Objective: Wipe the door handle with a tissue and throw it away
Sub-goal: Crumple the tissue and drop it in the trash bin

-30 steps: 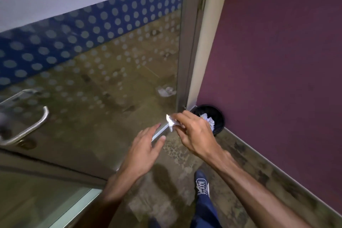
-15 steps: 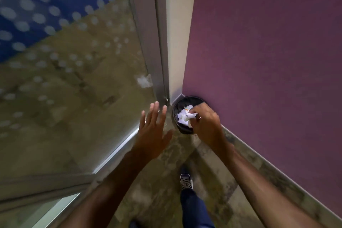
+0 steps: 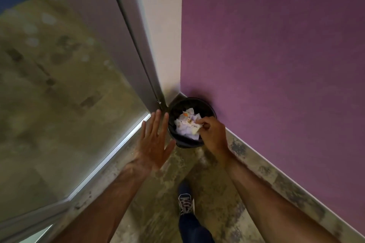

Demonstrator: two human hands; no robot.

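A small black bin (image 3: 187, 143) stands on the floor in the corner, with several crumpled white tissues (image 3: 184, 124) inside. My right hand (image 3: 212, 134) hovers over the bin's right side, its fingertips pinched on a white tissue (image 3: 196, 128) that is level with the pile. My left hand (image 3: 156, 142) is spread flat with fingers apart, just left of the bin, holding nothing. The door handle is out of view.
The glass door (image 3: 59, 85) and its metal frame (image 3: 126, 35) fill the left side. A purple wall (image 3: 276, 45) with a pale skirting board (image 3: 276, 171) runs along the right. My shoe (image 3: 185, 205) stands on the mottled floor below the bin.
The view has swung right and down, so the door handle left the frame. My right hand carried the tissue from beside the door edge down into the bin's mouth; my left hand opened beside it.
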